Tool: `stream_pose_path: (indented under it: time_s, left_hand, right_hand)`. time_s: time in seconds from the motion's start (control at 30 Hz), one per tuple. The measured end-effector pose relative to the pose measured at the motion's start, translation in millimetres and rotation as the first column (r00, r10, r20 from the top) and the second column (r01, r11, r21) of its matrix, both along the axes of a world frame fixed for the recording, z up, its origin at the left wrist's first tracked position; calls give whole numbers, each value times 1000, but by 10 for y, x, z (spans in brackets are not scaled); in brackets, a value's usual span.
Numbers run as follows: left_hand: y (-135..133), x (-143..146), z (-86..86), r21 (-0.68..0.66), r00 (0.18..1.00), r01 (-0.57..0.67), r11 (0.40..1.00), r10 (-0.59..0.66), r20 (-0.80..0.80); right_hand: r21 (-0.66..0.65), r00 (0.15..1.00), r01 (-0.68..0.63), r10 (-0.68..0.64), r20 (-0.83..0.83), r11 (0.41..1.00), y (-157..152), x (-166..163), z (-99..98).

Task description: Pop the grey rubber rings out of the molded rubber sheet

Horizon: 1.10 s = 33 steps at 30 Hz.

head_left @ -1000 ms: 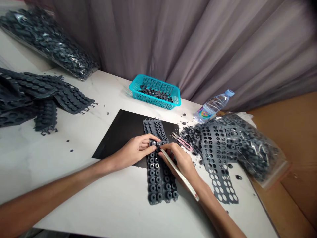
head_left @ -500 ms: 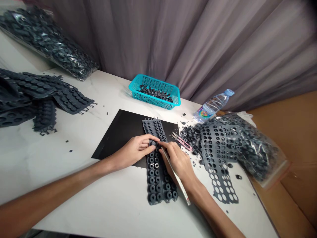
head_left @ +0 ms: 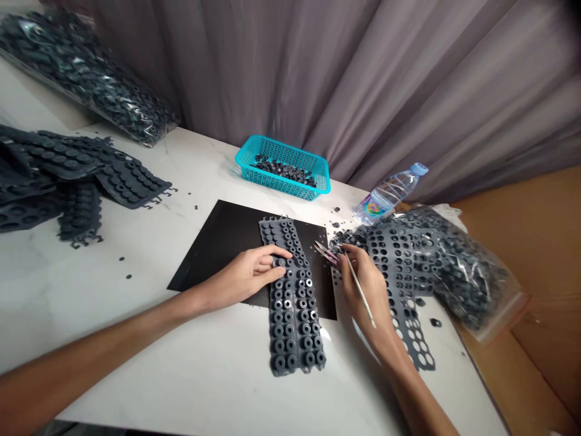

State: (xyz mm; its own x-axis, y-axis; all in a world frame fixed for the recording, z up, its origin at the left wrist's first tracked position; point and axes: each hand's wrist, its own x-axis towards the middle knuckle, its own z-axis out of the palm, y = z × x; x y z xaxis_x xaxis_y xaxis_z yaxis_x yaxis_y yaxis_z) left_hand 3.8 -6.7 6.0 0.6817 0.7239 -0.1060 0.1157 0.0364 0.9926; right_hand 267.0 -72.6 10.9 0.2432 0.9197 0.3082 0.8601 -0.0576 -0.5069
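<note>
A dark rubber sheet [head_left: 293,327] with rows of round, holed studs lies partly on a black mat [head_left: 218,242] and partly on the white table. My left hand [head_left: 254,269] is closed on the sheet's left edge, with thumb and forefinger at one stud. Over the pile of small black rubber pieces [head_left: 347,237], right of the sheet, is my right hand [head_left: 365,278]. A slim pale stick-like tool [head_left: 361,290] is gripped in it; its tip end is hidden by the fingers. Pink-handled thread snips [head_left: 325,251] lie beside that hand.
A turquoise basket [head_left: 284,189] holds black pieces at the back. A water bottle [head_left: 390,192], a punched-out sheet [head_left: 403,266] and a filled plastic bag [head_left: 476,278] stand at right. More studded sheets [head_left: 72,163] and another filled bag [head_left: 91,72] are at left.
My right hand has moved right with the pale tool, off the rubber sheet to the pile of pieces. My left hand has stayed in place on the sheet.
</note>
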Motion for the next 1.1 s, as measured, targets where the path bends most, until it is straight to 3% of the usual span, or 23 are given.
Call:
stream_pose_path:
  time_s: [0.17, 0.27, 0.4, 0.67, 1.1]
  left_hand:
    - [-9, -17, 32, -33, 1000, 13, 999, -13, 5]
    - [3, -27, 7, -63, 998, 43, 997, -40, 54]
    - [15, -26, -41, -79, 994, 59, 995, -51, 101]
    - [13, -7, -62, -55, 995, 47, 997, -42, 93]
    - [-9, 23, -30, 25, 998, 1, 1000, -3, 67]
  right_hand:
    - [86, 962, -242, 250, -107, 967, -31, -210, 32]
    - [125, 894, -439, 447, -37, 890, -47, -379, 31]
    - [109, 821, -571, 568, 60, 814, -30, -439, 2]
    - [113, 776, -631, 625, 90, 767, 8, -410, -43]
    - [45, 789, -567, 526, 318, 823, 0, -512, -61]
